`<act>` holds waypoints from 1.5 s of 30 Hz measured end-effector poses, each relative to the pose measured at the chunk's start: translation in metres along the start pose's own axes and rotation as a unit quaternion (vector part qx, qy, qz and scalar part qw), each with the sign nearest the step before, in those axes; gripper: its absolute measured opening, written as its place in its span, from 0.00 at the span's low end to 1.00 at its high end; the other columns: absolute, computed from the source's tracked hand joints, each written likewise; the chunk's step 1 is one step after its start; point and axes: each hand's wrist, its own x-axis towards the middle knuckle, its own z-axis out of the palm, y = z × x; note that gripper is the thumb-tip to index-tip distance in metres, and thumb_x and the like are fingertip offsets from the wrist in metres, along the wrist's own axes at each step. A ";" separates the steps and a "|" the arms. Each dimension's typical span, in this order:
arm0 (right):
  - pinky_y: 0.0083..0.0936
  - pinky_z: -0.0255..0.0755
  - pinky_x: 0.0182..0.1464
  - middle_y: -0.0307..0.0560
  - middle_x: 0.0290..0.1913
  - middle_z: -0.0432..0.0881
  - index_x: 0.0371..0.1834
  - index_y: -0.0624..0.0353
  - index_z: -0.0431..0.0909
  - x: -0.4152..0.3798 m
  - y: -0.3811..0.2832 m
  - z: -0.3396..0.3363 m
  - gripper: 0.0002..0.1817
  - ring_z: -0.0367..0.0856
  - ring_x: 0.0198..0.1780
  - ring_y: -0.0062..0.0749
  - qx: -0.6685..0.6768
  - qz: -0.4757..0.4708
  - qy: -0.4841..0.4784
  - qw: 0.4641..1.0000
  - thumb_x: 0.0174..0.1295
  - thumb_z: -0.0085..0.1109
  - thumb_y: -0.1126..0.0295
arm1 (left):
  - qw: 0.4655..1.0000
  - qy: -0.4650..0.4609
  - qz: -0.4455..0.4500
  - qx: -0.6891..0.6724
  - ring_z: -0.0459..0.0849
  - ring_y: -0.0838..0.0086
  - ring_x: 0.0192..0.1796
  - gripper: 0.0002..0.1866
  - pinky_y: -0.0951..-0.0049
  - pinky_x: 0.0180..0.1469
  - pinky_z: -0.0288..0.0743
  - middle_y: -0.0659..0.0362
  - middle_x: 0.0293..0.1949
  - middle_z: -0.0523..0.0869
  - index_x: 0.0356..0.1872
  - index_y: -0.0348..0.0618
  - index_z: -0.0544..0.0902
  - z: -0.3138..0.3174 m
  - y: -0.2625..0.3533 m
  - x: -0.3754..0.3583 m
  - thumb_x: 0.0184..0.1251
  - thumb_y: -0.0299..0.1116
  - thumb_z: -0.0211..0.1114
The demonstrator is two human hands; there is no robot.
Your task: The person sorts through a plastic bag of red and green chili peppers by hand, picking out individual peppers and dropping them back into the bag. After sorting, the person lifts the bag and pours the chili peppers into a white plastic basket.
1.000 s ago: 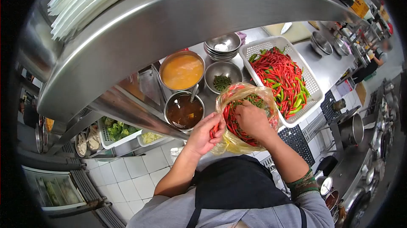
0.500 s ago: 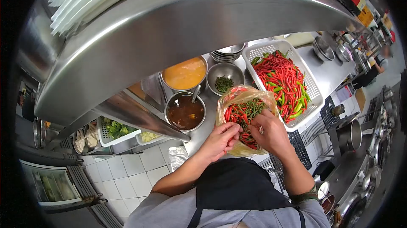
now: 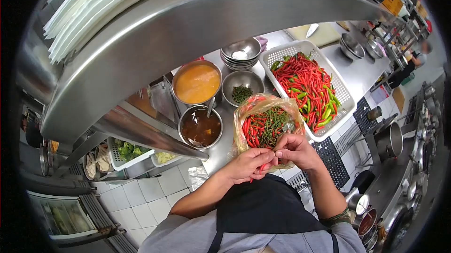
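In front of my apron, my left hand [image 3: 250,165] is closed around red chili peppers [image 3: 262,168], whose tips poke out below the fingers. My right hand [image 3: 297,151] is pinched, its thumb and fingertips meeting the left fingertips; what lies in that pinch is too small to make out. Just beyond both hands stands an open plastic bag [image 3: 242,112] filled with red chilies and their green stems. Behind the bag, a steel bowl [image 3: 256,82] holds a small heap of green stems. A white basket [image 3: 346,97] of red and green chilies sits to the right.
A pot of orange liquid [image 3: 197,83] and a pot of brown sauce [image 3: 201,127] with a spoon stand left of the bag. Stacked steel bowls [image 3: 240,51] are behind. A steel shelf [image 3: 197,27] arches overhead, its post [image 3: 145,133] at the left. Another person is far right.
My right hand has come out of the bag's mouth and toward me, meeting my left hand. Red chili tips now show under my left hand. The view has shifted slightly.
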 end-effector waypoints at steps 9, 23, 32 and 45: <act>0.15 0.68 0.31 0.35 0.32 0.83 0.38 0.61 0.75 0.013 0.019 0.012 0.04 0.75 0.30 0.12 -0.090 -0.039 0.046 0.994 0.71 0.59 0.73 | 0.987 0.075 0.000 -0.144 0.61 0.88 0.19 0.17 0.87 0.17 0.52 0.67 0.25 0.68 0.38 0.44 0.75 0.000 -0.006 -0.003 0.80 0.48 0.53; 0.20 0.70 0.31 0.36 0.30 0.77 0.35 0.61 0.77 0.021 -0.006 0.010 0.05 0.76 0.30 0.19 -0.235 -0.032 -0.032 0.971 0.67 0.62 0.74 | 0.991 0.031 -0.030 -0.126 0.59 0.88 0.15 0.22 0.85 0.14 0.51 0.71 0.19 0.64 0.29 0.47 0.73 -0.004 -0.005 -0.014 0.79 0.52 0.51; 0.34 0.74 0.29 0.50 0.29 0.77 0.33 0.62 0.77 0.044 0.019 0.039 0.07 0.79 0.28 0.45 -0.527 -0.313 0.185 0.768 0.56 0.65 0.82 | 0.943 0.199 0.097 -0.249 0.60 0.89 0.17 0.19 0.86 0.15 0.51 0.71 0.20 0.65 0.30 0.51 0.74 0.006 -0.003 0.003 0.76 0.52 0.58; 0.28 0.72 0.32 0.49 0.30 0.78 0.30 0.64 0.77 0.041 -0.005 0.039 0.07 0.79 0.30 0.37 -0.458 -0.240 0.207 0.831 0.57 0.68 0.78 | 0.946 0.118 0.152 -0.260 0.62 0.87 0.18 0.19 0.84 0.16 0.54 0.71 0.20 0.66 0.31 0.49 0.73 -0.007 0.004 -0.015 0.78 0.51 0.55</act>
